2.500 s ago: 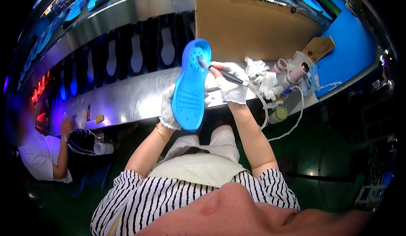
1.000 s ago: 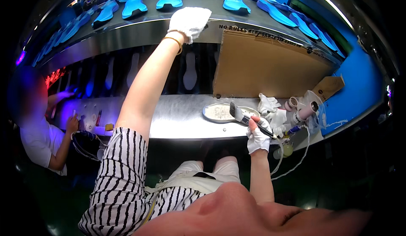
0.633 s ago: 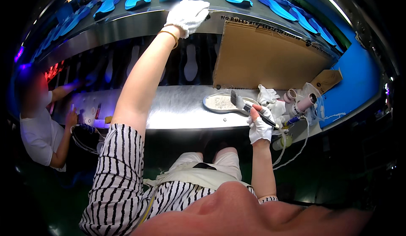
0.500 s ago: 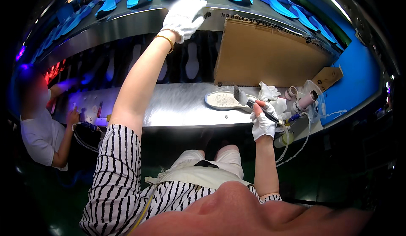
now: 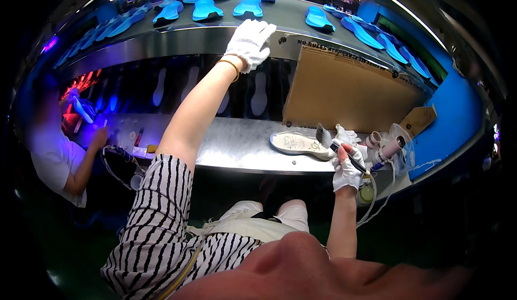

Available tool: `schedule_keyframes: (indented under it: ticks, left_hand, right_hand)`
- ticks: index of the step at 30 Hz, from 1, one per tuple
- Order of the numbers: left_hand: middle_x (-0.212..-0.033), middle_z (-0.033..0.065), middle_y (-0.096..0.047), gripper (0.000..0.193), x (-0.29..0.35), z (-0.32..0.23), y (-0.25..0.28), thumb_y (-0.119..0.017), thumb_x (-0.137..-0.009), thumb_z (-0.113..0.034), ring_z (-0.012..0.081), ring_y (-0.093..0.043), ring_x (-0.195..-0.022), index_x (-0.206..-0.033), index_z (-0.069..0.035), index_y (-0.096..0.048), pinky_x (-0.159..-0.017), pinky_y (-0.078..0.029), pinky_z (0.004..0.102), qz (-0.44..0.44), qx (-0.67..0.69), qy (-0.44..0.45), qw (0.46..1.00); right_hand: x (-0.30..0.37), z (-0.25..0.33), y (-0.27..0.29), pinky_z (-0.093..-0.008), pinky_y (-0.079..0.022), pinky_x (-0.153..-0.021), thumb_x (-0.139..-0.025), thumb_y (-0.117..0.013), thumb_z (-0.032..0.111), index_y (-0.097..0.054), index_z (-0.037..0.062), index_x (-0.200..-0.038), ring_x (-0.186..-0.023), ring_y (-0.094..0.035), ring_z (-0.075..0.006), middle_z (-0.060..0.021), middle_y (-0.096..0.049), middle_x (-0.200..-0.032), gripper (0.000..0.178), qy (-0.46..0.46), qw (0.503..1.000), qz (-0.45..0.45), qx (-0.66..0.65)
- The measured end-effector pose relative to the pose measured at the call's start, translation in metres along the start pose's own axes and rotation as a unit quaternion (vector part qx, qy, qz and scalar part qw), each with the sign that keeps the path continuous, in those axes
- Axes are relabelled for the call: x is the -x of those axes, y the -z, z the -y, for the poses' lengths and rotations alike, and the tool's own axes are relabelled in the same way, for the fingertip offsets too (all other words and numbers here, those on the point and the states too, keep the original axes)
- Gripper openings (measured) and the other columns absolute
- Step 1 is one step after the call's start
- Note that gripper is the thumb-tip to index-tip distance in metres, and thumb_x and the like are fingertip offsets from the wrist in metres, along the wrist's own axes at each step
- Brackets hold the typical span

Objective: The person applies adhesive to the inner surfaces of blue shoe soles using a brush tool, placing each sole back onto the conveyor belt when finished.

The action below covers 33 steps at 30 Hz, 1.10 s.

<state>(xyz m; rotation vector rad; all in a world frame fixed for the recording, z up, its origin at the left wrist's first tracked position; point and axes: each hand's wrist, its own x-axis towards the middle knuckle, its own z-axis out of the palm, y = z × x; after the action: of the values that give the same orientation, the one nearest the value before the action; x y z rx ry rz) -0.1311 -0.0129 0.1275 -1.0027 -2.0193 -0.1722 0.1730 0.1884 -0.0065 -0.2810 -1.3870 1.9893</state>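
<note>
My left hand, in a white glove, reaches out to the near edge of the conveyor belt. Its fingers are stretched out and hold nothing. Just beyond the fingertips lies a blue sole on the belt. A flat brush with dark bristles and a dark handle is gripped in my right hand, whose glove leaves fingertips bare. The bristles are over the right end of a sole-shaped piece with a pale, rough inside, on the metal shelf; I cannot tell whether they touch it.
More blue soles line the belt. A cardboard sheet leans upright behind the shelf. Right of my right hand are a pink cylinder, tape rolls, a plastic bag and hoses. A co-worker sits at left; another person stands beyond the belt.
The whole view has shifted, so everything sits lower and further right. My hands keep much the same poses. The co-worker at left now has a blue sole raised.
</note>
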Motion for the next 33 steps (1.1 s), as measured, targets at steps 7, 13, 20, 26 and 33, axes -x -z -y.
schedule_keyframes:
  ticks: [7,13,20,26,33]
  left_hand:
    - [-0.110,0.0124,-0.058,0.041,0.008,0.018,0.014,-0.059,-0.077,-0.028,0.0309,-0.052,-0.103,-0.113,-0.009,-0.056,-0.092,-0.040,0.0396,-0.011,0.037,0.053,0.998]
    - [-0.102,0.0133,-0.062,0.039,0.030,0.077,0.025,-0.055,-0.084,-0.040,0.0311,-0.056,-0.096,-0.104,-0.007,-0.062,-0.086,-0.043,0.0398,-0.043,-0.009,0.118,0.992]
    - [-0.104,0.0116,-0.063,0.033,0.022,0.116,0.025,-0.038,-0.091,-0.030,0.0315,-0.059,-0.093,-0.107,-0.012,-0.061,-0.080,-0.047,0.0395,0.102,-0.101,0.126,0.982]
    - [-0.094,0.0131,-0.063,0.025,0.029,0.104,0.020,-0.046,-0.087,-0.018,0.0297,-0.061,-0.085,-0.106,-0.010,-0.061,-0.075,-0.048,0.0387,0.065,-0.206,0.116,0.970]
    - [-0.092,0.0116,-0.063,0.023,0.042,0.101,0.009,-0.053,-0.083,-0.016,0.0268,-0.058,-0.082,-0.103,-0.006,-0.061,-0.077,-0.045,0.0383,-0.046,-0.253,0.089,0.962]
  right_hand:
    - [-0.011,-0.014,0.005,-0.0160,-0.038,-0.046,-0.081,-0.068,0.008,-0.059,0.0013,-0.095,-0.051,-0.053,-0.0080,-0.0090,-0.066,-0.086,0.018,0.001,1.000,0.006,0.002]
    - [-0.020,-0.026,0.011,-0.0172,-0.040,-0.046,-0.081,-0.067,0.005,-0.060,0.0007,-0.094,-0.051,-0.054,-0.0088,-0.0088,-0.066,-0.086,0.016,-0.009,0.999,0.022,-0.027]
    - [-0.021,-0.038,0.015,-0.0171,-0.038,-0.046,-0.081,-0.067,0.006,-0.059,0.0014,-0.095,-0.052,-0.054,-0.0086,-0.0054,-0.062,-0.076,0.017,-0.036,0.999,0.005,0.014]
    - [-0.016,-0.032,0.019,-0.0175,-0.039,-0.048,-0.079,-0.068,0.003,-0.059,0.0012,-0.094,-0.052,-0.054,-0.0101,-0.0044,-0.060,-0.071,0.017,-0.019,1.000,-0.009,-0.016]
    - [-0.013,-0.042,0.021,-0.0183,-0.038,-0.048,-0.079,-0.068,0.003,-0.060,0.0004,-0.094,-0.051,-0.053,-0.0096,-0.0037,-0.058,-0.069,0.017,-0.039,0.999,-0.025,-0.015]
